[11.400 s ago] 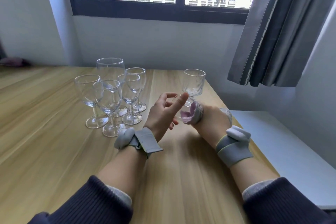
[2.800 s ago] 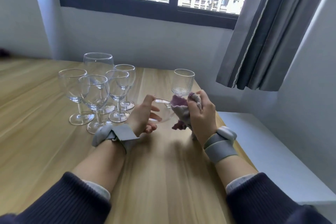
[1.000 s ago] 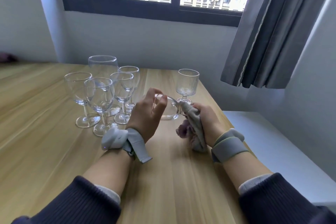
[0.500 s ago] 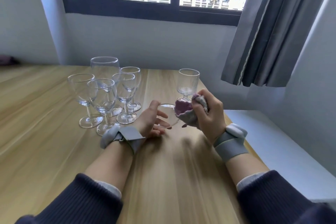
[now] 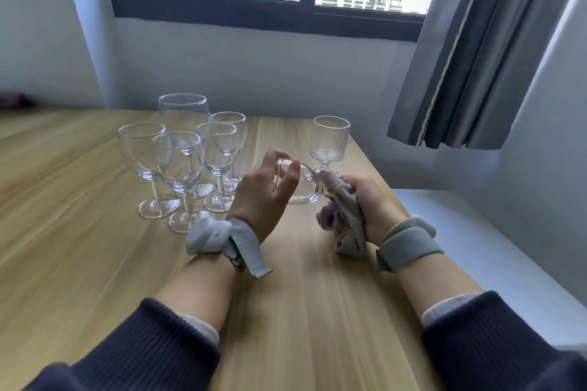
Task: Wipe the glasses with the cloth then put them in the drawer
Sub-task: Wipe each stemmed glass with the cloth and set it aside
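My left hand (image 5: 265,195) grips a clear glass (image 5: 301,184) that lies on its side above the wooden table (image 5: 301,311), thumb and fingers curled round its rim. My right hand (image 5: 368,205) holds a grey and purple cloth (image 5: 344,222) bunched against the glass's other end. A ribbed stemmed glass (image 5: 329,144) stands upright just behind both hands. Several clear wine glasses (image 5: 190,162) stand in a cluster to the left of my left hand. No drawer is in view.
The table's right edge runs close by my right wrist, with a lower white surface (image 5: 508,257) beyond it. A grey curtain (image 5: 482,51) hangs at the upper right. The wall and a dark-framed window (image 5: 270,13) lie behind the table.
My left hand has turned the glass and now curls over its rim. My right hand has dropped lower with the cloth, which now hangs down at the glass's end.
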A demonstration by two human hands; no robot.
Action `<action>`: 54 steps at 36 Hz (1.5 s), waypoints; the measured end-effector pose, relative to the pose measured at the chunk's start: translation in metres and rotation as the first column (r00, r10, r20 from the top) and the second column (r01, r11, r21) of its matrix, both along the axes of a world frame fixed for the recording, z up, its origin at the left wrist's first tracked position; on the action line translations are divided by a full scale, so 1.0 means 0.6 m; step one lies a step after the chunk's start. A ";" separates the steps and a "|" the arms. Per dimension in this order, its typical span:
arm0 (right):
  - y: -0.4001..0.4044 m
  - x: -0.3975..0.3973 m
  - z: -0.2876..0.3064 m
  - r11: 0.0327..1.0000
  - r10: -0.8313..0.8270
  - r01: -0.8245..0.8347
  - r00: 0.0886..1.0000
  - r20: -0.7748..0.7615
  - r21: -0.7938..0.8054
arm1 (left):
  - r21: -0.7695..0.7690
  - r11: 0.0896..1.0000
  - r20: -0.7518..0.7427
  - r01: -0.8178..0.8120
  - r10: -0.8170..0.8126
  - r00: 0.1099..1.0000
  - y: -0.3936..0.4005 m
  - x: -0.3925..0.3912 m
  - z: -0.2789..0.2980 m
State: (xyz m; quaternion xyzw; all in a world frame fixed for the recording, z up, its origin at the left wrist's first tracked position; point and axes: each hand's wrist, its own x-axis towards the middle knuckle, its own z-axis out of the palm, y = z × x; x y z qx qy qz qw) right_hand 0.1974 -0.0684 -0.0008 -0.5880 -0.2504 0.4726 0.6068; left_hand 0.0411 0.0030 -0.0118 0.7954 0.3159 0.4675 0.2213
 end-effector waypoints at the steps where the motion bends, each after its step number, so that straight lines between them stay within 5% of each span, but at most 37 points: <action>1: 0.000 -0.003 0.002 1.000 -0.010 0.009 0.999 0.044 0.005 | -0.039 0.999 0.015 0.000 0.001 1.000 0.001 0.001 0.000; 6: 0.006 -0.007 -0.008 0.981 -0.184 0.119 0.835 0.518 0.156 | -0.287 0.958 0.061 0.022 -0.005 0.998 0.008 0.009 -0.003; 12: 0.001 -0.012 -0.018 0.897 -0.386 0.020 0.522 0.760 0.442 | -0.782 0.608 0.158 0.139 -0.023 0.987 0.018 0.013 0.002; 15: -0.012 -0.015 -0.016 0.841 -0.463 -0.101 0.372 0.804 0.531 | -0.866 0.475 0.146 0.154 -0.054 0.988 0.017 0.008 0.007; 18: -0.018 -0.015 -0.016 0.823 -0.491 -0.131 0.325 0.808 0.552 | -0.893 0.422 0.147 0.157 -0.056 0.987 0.015 0.008 0.008; 22: -0.013 -0.018 -0.015 0.832 -0.475 -0.072 0.418 0.774 0.549 | -0.866 0.478 0.159 0.148 -0.018 0.987 0.010 0.013 0.003; 26: -0.003 -0.022 -0.010 0.856 -0.427 0.049 0.627 0.652 0.514 | -0.782 0.604 0.215 0.151 0.034 0.976 0.001 0.016 -0.002; 32: 0.000 -0.007 0.005 0.972 -0.212 0.156 0.900 0.380 0.173 | -0.282 0.959 0.053 0.009 0.006 0.999 -0.007 0.006 0.000; 35: 0.002 -0.015 0.000 0.992 -0.120 0.109 0.970 0.211 0.060 | -0.080 0.996 -0.048 -0.044 0.041 0.998 0.000 -0.004 0.003; 39: 0.011 -0.029 -0.004 0.995 -0.096 0.092 0.972 0.213 0.028 | -0.078 0.994 -0.009 -0.072 0.072 0.997 0.011 -0.008 -0.001; 44: 0.016 -0.018 -0.017 0.959 -0.248 0.124 0.798 0.549 0.253 | -0.333 0.942 0.043 -0.039 0.057 0.997 0.013 0.003 -0.007; 50: 0.001 -0.013 -0.024 0.866 -0.431 -0.070 0.400 0.809 0.496 | -0.818 0.567 0.116 0.096 -0.001 0.993 0.018 0.009 -0.001; 54: -0.007 -0.014 -0.026 0.814 -0.499 -0.152 0.312 0.808 0.561 | -0.886 0.453 0.094 0.101 -0.038 0.995 0.017 0.004 0.005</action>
